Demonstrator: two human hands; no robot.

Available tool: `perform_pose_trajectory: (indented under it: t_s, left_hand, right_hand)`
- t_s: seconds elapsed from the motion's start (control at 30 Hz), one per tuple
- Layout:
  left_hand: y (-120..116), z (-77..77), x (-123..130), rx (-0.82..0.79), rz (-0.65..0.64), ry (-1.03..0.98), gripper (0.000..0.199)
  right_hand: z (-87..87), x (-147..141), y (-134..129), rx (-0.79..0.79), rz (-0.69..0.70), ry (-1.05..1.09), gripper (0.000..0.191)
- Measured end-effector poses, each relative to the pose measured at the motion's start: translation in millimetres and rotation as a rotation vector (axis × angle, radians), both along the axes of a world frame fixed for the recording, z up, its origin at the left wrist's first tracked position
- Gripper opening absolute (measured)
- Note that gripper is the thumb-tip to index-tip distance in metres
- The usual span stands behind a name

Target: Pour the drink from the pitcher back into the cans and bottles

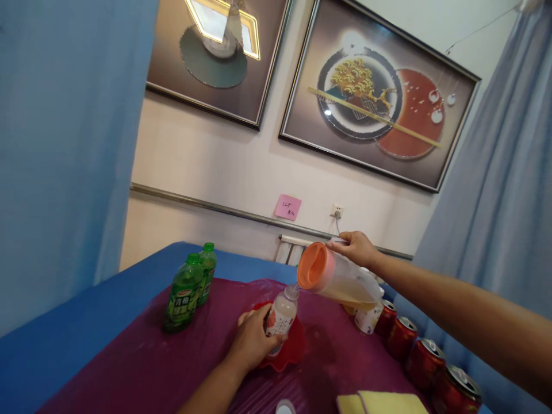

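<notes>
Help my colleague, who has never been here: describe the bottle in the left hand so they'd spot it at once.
On the purple sheet, find the red dish near the middle. Over it, the left hand holds the bottle, its mouth at the orange lid of the tilted pitcher. It is clear and uncapped, unlike the two green bottles to the left.

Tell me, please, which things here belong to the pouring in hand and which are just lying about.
In use:
- orange-lidded pitcher, right hand
- clear labelled bottle, left hand
- red dish beneath it

Lying about:
- two green bottles
- four red cans
- yellow cloth
</notes>
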State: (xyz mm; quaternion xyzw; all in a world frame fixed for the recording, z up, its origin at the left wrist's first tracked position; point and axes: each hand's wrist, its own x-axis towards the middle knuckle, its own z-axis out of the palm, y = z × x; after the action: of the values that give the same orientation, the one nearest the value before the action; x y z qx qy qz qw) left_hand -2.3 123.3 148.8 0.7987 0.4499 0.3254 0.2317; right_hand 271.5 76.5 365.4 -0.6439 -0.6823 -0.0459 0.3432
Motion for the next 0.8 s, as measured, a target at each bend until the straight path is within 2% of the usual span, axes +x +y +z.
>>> perform_pose_trajectory:
  t_s: [0.4,0.8]
  left_hand:
    - [0.0,2.3,-0.3,-0.028,0.002,0.034,0.073]
    - [0.6,-0.1,-0.8,0.011,-0.020,-0.001,0.063]
  right_hand:
    - [2.2,-0.1,-2.3,0.003,-0.026,-0.041,0.061]
    - [1.6,2.0,-3.0,-0.006,-0.023,-0.020,0.061]
